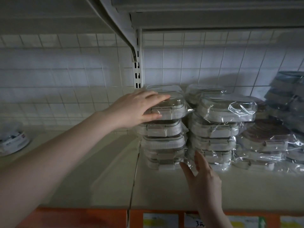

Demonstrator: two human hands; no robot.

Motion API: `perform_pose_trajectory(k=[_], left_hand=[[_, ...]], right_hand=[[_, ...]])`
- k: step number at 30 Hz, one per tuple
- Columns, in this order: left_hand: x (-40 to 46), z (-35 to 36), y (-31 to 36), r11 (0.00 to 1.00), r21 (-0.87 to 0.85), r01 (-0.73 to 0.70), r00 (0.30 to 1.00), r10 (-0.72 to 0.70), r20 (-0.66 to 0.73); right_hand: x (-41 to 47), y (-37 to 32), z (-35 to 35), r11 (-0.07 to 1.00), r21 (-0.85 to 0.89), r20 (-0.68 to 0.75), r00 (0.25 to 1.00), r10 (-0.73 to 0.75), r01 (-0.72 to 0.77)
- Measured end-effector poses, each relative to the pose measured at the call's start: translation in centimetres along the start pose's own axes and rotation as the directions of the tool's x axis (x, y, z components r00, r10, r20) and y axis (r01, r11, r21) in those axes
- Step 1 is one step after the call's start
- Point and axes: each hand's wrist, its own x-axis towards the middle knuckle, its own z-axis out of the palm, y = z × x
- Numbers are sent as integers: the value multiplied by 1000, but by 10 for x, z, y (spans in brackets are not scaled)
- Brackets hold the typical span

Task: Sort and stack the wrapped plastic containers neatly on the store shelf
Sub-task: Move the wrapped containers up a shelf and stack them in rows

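I see the store shelf [98, 178] filling the lower half of my view, pale and flat, with a white wire grid [65, 71] behind it and a slotted upright post [137, 69] rising at the back. Against that post stand the wrapped containers: the left stack [164, 145] sits just in front of the post's foot, the middle stack [213, 142] is close on its right with their wrappers touching, and further from the post are a lower pile with dark lids [266, 142] and a blurred dark stack [289, 102] at the frame edge. Far to the other side of the post lies a small round labelled tub [11, 142].

My left hand [136, 109] rests on the top container [167, 107] of the left stack — fingers straight over its lid, thumb against its front edge. My right hand [204, 176] is spread with straight fingers, its fingertips [197, 155] touching the plastic wrap low down where the two stacks meet — gripping nothing.
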Motion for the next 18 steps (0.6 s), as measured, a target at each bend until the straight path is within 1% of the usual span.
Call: perform_pose_trajectory(k=[3,6,8,12,16,18], left_hand=[[2,5,3,1000,-26,-17,999,16,-40],[3,4,2,998,-62,-9,1000,8,-25],[3,2,0,998,-59,-20,1000,19,-16],[1,1,0,999,-29,-28,1000,27,-12],[-4,4,1,1000,-5,-30,998,29,-46],[-6,4,-2,999,10,-32,998,32,-56]], right_hand=[[2,-3,7,998,42,4,999,-48,47],[8,-6,12,996,54,-16,998,-67,67],[12,-9,14,997,51,-20,998,-53,54],[16,-20,17,999,-24,13,999,-32,32],[24,-29,15,991,-135,18,1000,-11,13],[29,-29,15,987,-159,28,1000,8,-3]])
